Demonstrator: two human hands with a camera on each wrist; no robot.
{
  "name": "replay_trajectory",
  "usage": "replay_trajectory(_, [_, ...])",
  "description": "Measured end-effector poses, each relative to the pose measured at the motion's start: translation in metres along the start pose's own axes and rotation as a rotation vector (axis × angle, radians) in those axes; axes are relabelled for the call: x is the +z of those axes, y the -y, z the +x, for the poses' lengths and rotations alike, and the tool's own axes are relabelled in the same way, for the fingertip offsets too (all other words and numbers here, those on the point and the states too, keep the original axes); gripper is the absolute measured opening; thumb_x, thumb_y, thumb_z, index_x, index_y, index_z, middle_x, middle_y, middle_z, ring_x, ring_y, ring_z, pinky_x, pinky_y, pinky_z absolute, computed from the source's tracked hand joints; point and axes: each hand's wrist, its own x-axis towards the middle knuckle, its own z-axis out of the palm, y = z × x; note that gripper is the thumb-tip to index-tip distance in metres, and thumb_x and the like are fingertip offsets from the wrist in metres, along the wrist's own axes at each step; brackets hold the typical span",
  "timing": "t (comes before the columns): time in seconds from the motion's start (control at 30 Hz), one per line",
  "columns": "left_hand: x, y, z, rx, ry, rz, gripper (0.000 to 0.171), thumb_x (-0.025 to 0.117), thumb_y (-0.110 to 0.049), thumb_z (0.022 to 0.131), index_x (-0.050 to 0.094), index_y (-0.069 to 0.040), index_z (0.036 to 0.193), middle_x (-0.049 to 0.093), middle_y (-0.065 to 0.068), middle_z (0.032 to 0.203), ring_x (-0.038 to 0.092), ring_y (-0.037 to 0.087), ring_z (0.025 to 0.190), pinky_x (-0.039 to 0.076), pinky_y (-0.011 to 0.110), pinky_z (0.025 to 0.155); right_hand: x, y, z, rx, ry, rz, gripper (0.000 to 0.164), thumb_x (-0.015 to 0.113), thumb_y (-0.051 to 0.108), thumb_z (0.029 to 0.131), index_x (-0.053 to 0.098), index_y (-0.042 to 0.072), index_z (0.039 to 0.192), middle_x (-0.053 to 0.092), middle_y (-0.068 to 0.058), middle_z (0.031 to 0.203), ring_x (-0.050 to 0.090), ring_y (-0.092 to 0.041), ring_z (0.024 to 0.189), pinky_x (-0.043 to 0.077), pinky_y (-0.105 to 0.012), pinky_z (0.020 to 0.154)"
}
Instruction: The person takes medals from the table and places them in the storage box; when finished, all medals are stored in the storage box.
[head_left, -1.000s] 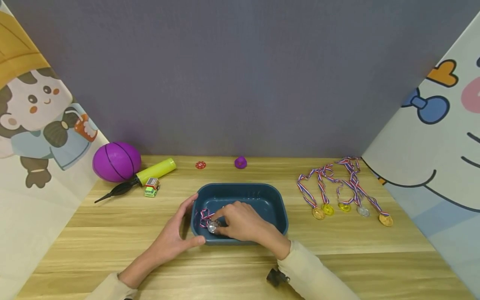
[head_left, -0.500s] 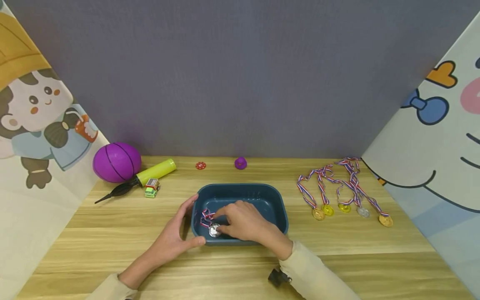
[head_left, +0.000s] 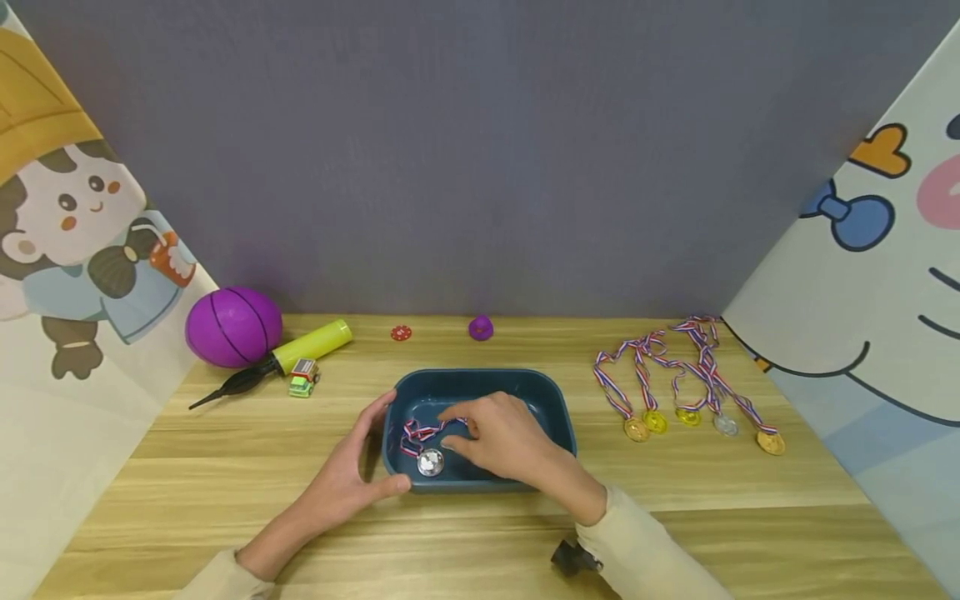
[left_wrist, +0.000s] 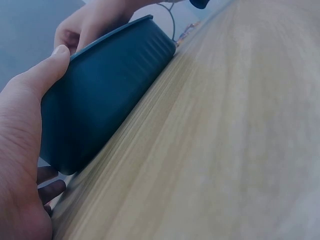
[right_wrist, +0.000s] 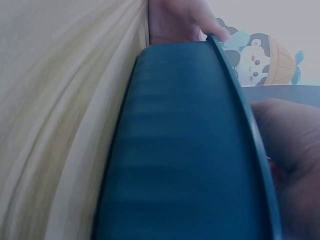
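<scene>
The silver medal (head_left: 431, 462) lay flat in the near left part of the blue tub (head_left: 480, 385), with a striped ribbon (head_left: 412, 437) crumpled just beyond it and trailing toward your right grip (head_left: 498, 437). That right grip hung inside the tub with thumb and forefinger apart; the ribbon passed out of sight beneath it, so I could not tell whether the other fingers were grasping any. Your left grip (head_left: 348, 467) was clasping the tub's left end, thumb at the near rim, fingers round the outside.

The disc looked thin, stiff and light, and its shine suggested a slick face that could have slid under a flat fingertip; its edge was likely your surest place to pinch. The ribbon looked soft and limp, easy to gather but apt to tangle, so a hold close to the disc would probably have given you better control. Neither seemed fragile. The tub looked like smooth, fairly stiff plastic, perhaps light enough to skid on the counter (head_left: 375, 546), which made its rim a sensible place for you to steady it. The five medals (head_left: 687, 417) to the right, ribbons overlapping, seemed likely to snag one another.
</scene>
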Motion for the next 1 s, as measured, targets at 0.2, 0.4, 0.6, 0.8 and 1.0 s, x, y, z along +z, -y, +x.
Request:
replay_trajectory(0.2, [0.001, 0.000, 0.000, 0.000, -0.002, 0.015, 0.115, 0.094, -0.029, 0.085, 0.025, -0.028, 0.177, 0.052, 0.017, 0.165, 0.051, 0.044, 0.149, 0.030, 0.075, 0.123, -0.009, -0.006, -0.010, 0.012, -0.098, -0.041, 0.029, 0.091, 0.023, 0.096, 0.086, 0.011, 0.121, 0.032, 0.018, 0.052, 0.029, 0.002, 0.047, 0.024, -0.020, 0.048])
replay_trajectory(0.4, [0.001, -0.001, 0.000, -0.007, -0.004, 0.009, 0.116, 0.095, -0.026, 0.084, 0.026, -0.028, 0.177, 0.053, 0.019, 0.164, 0.050, 0.045, 0.149, 0.029, 0.075, 0.123, -0.017, -0.015, -0.025, 0.021, -0.195, -0.068, 0.029, 0.091, 0.023, 0.095, 0.087, 0.014, 0.122, 0.031, 0.021, 0.053, 0.029, 0.002, 0.050, 0.039, -0.025, 0.063])
replay_trajectory(0.6, [0.000, 0.000, 0.000, 0.000, -0.007, 0.002, 0.116, 0.094, -0.026, 0.083, 0.026, -0.026, 0.177, 0.052, 0.021, 0.164, 0.050, 0.048, 0.148, 0.028, 0.078, 0.123, -0.023, -0.028, -0.039, 0.013, -0.302, -0.048, 0.029, 0.094, 0.016, 0.091, 0.087, 0.013, 0.119, 0.025, 0.021, 0.056, 0.023, 0.003, 0.054, 0.039, -0.028, 0.067])
replay_trajectory(0.8, [0.000, 0.000, 0.001, 0.002, -0.004, -0.005, 0.117, 0.094, -0.025, 0.083, 0.026, -0.027, 0.177, 0.051, 0.022, 0.164, 0.049, 0.050, 0.149, 0.028, 0.079, 0.123, -0.028, -0.046, -0.052, -0.028, -0.427, -0.029, 0.030, 0.095, 0.009, 0.088, 0.087, 0.010, 0.118, 0.027, 0.017, 0.057, 0.019, 0.005, 0.055, 0.025, -0.021, 0.057])
replay_trajectory(1.0, [0.000, 0.000, 0.000, 0.001, -0.004, 0.004, 0.116, 0.094, -0.027, 0.084, 0.025, -0.027, 0.177, 0.052, 0.023, 0.163, 0.049, 0.050, 0.148, 0.030, 0.079, 0.122, -0.037, -0.063, -0.068, 0.001, -0.474, -0.030, 0.031, 0.093, 0.009, 0.090, 0.086, 0.009, 0.120, 0.027, 0.017, 0.056, 0.019, 0.005, 0.053, 0.024, -0.020, 0.055])
